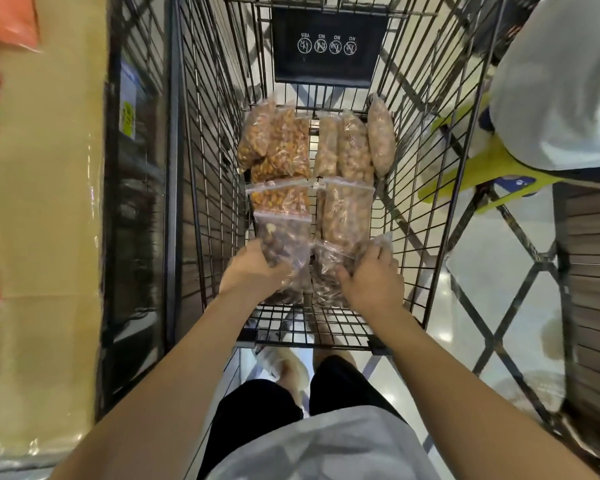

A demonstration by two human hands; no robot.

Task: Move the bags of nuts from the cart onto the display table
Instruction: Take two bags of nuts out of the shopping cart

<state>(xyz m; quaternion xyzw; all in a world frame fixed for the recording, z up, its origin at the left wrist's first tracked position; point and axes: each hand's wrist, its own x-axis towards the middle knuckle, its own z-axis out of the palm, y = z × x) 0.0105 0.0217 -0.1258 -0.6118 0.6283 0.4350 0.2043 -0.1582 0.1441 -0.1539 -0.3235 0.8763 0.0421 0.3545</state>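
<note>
Down at the near end of the cart (205,168), both hands are in among the bags. The left hand (253,268) has its fingers curled round a bag of dark nuts (283,242). The right hand (373,282) has its fingers clamped over a second dark bag (328,268) just beside it. Neither bag looks lifted off the wire floor yet, so this reads as the grasping step. The next move probably calls for a lift straight up past the cart's tall sides and a swing left to the worktop (42,209), with a firm hold on the slippery plastic. Beyond the hands lie orange nut bags (281,199) and pale nut bags (347,209) in two rows, so most of the load is not yet moved. At the far end hangs a black flap (329,46) with round warning icons. The worktop is tan under a clear cover, with coloured packs (7,22) at its edge. A glossy floor (492,271) shows through the wire, and another person (561,98) stands at the right.
</note>
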